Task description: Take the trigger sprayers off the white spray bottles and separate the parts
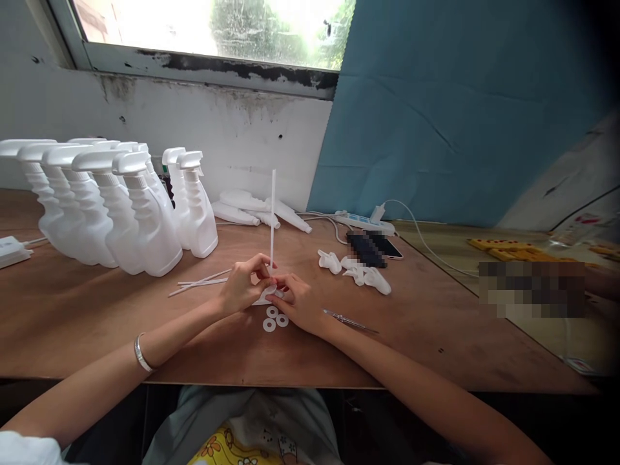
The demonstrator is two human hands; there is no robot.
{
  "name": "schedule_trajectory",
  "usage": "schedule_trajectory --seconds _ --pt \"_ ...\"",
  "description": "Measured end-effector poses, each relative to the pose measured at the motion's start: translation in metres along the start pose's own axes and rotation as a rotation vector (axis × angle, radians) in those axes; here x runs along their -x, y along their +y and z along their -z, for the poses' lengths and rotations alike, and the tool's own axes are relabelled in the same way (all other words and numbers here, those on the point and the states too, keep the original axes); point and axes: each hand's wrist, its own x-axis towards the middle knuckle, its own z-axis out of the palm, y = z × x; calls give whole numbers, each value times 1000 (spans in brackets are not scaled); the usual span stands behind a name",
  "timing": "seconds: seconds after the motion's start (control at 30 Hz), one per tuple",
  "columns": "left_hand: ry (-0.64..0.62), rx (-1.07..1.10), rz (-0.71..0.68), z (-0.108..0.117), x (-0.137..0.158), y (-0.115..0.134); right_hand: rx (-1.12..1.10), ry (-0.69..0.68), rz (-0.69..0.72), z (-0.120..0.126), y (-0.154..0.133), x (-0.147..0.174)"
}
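Evidently the step in hand is a fitting one: a straight white dip tube [273, 213] stands upright at the fingertips, its lower end meeting or close to a white plastic piece [264, 298] near the table's front edge. The left hand [246, 284] looks pinched on the tube's foot, thumb and forefinger nearly together; the right hand [299, 302] appears closed on the plastic piece, though its fingers hide much of it, and whether the tube is seated cannot be told. The next move seems to call for a steady hold below and a straight, gentle push above. Flat white washers [269, 325] lie just in front of the hands, with spare tubes [197, 282] to the left and slim metal scissors or tweezers [349, 320] beside the right wrist.
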Motion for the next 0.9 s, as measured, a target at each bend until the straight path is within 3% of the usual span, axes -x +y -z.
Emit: schedule_trajectory --seconds 0.2,0.3,0.4,0.57,0.7,0.9 --pt "-21 3 19 2 7 -3 -15 -47 -44 5 -2 -2" --pt "-50 -57 10 1 8 -12 -57 -152 -85 14 -2 -4" --pt "-38 -90 10 1 8 -17 50 -226 -128 27 6 -20" --pt "-26 -141 -16 3 9 -17 381 -160 -279 43 49 -91" --pt "-30 -141 -28 2 10 -18 589 -161 -441 41 94 -146" --pt "-68 -87 -15 1 11 -16 702 -206 -611 22 133 -162"
